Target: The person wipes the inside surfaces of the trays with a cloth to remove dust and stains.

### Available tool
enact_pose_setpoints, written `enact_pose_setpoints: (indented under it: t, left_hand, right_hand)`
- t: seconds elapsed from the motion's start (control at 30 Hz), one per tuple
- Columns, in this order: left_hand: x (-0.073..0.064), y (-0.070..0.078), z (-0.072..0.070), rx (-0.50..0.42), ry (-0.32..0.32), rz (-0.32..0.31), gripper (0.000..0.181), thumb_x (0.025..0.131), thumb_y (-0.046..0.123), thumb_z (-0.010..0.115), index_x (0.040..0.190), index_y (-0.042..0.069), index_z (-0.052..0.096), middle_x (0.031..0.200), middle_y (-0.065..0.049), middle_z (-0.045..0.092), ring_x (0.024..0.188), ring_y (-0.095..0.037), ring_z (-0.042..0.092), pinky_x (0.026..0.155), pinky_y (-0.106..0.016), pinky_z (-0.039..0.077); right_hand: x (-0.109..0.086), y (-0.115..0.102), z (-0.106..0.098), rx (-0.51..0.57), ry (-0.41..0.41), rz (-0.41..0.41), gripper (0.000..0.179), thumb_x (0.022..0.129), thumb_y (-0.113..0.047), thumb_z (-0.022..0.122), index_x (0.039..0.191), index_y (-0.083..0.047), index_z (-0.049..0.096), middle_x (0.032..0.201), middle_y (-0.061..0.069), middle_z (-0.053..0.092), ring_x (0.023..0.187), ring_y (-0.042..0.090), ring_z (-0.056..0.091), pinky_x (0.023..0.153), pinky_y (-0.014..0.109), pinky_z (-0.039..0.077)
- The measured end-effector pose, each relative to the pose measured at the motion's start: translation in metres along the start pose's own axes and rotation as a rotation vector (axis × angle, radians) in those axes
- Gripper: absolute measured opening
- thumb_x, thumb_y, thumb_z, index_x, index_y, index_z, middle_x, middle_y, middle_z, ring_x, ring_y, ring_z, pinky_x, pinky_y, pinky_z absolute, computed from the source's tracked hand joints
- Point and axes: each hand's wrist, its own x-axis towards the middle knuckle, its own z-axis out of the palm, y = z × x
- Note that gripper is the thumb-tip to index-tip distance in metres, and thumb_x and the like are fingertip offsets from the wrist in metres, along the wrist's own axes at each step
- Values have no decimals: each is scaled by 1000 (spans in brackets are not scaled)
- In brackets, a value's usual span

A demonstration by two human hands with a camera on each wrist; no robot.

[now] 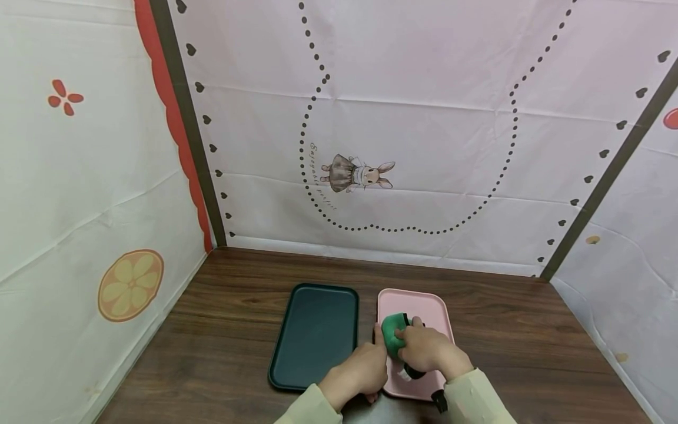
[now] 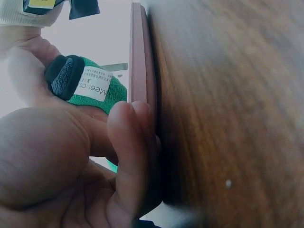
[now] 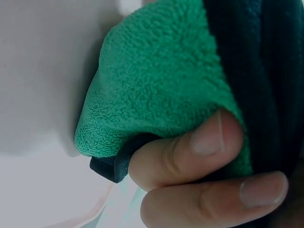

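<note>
A fuzzy green cloth [image 1: 393, 335] with dark trim lies bunched on the pink tray [image 1: 424, 300]. My right hand [image 1: 426, 348] grips it from the right, its fingers [image 3: 209, 140] bent over the pile and dark edging in the right wrist view. A white printed label [image 2: 93, 83] shows on the cloth in the left wrist view. My left hand [image 1: 365, 366] is at the pink tray's left edge, index finger stretched along the rim. Seen from the left wrist, its other fingers [image 2: 126, 156] curl against the tray's side. Part of the cloth is hidden under the right hand.
A dark green tray [image 1: 316, 333] stands to the left of the pink one. Both lie on the brown wooden table [image 1: 228, 330]. Printed white sheets [image 1: 424, 147] wall in the table at the back and both sides.
</note>
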Motion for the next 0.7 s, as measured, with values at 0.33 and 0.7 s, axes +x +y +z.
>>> enact_pose_setpoints:
  t: [0.33,0.7]
  left_hand:
    - [-1,1,0,9,11,11,83,99,1,58,163,-7,8,57,-10,59,32,-10,51,34,-25,44]
    - [-1,1,0,27,21,3,82,98,1,58,163,-7,8,57,-9,59,31,-10,51,34,-26,44]
  right_hand:
    - [7,2,-4,-16,3,7,45,91,-15,66,136,-5,69,133,35,55,85,31,61,85,56,55]
    - [15,4,-7,-21,0,6,44,93,-14,65,136,-3,68,126,32,56,81,28,57,82,50,54]
